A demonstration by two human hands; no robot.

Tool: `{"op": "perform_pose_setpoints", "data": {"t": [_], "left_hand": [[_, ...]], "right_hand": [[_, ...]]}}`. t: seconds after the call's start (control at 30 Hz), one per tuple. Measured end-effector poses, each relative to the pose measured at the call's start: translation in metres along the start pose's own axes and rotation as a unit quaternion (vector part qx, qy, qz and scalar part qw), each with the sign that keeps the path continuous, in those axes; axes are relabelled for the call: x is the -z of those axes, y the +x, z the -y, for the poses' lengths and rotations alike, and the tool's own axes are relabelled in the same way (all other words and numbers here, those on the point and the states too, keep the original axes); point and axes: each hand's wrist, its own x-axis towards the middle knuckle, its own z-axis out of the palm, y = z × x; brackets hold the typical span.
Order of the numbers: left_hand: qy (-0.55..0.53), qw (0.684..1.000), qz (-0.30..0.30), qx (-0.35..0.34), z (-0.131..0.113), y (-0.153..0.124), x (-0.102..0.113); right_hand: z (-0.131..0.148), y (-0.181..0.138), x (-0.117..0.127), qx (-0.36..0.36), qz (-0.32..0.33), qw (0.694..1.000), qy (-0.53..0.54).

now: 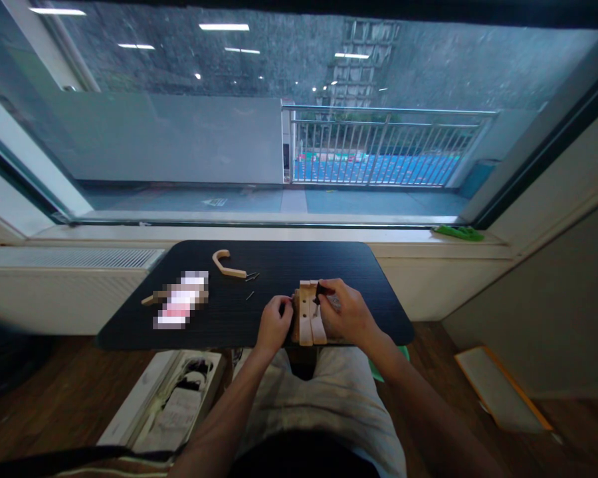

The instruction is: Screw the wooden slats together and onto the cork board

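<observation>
A pale wooden piece (305, 318) with several dark round holes stands near the front edge of the black table (279, 255). At its left side is my left hand (275, 322), thumb and fingertips pinched together; what lies between them is too small to make out. My right hand (346, 309) covers the right side of the wooden piece. Its fingers grip a small dark object (321, 291) over the top of the wood, whose kind I cannot tell. Farther back on the table lie a curved wooden hook (226, 265) and several thin metal screws (252, 276).
A blurred-out item (182, 299) lies on the table's left, with a wooden stick (149, 300) poking out. Below left, an open white box (179, 398) holds papers and dark items. A window sill (329, 234) runs behind the table, with a green cloth (458, 232) at its right.
</observation>
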Motion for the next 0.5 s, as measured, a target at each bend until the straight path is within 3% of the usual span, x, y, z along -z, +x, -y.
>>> {"op": "perform_pose_setpoints", "data": {"t": [0.23,0.5], "left_hand": [[0.050,0.998,0.031,-0.010,-0.0006,0.0001,0.0003],[0.058,0.997,0.021,-0.040,-0.0002,0.0017,-0.0030]], "right_hand": [[0.0017,-0.0005,0.0021,0.003,0.000,1.000,-0.006],[0.0001,-0.0009,0.0018,0.018,-0.008,1.000,0.003]]}}
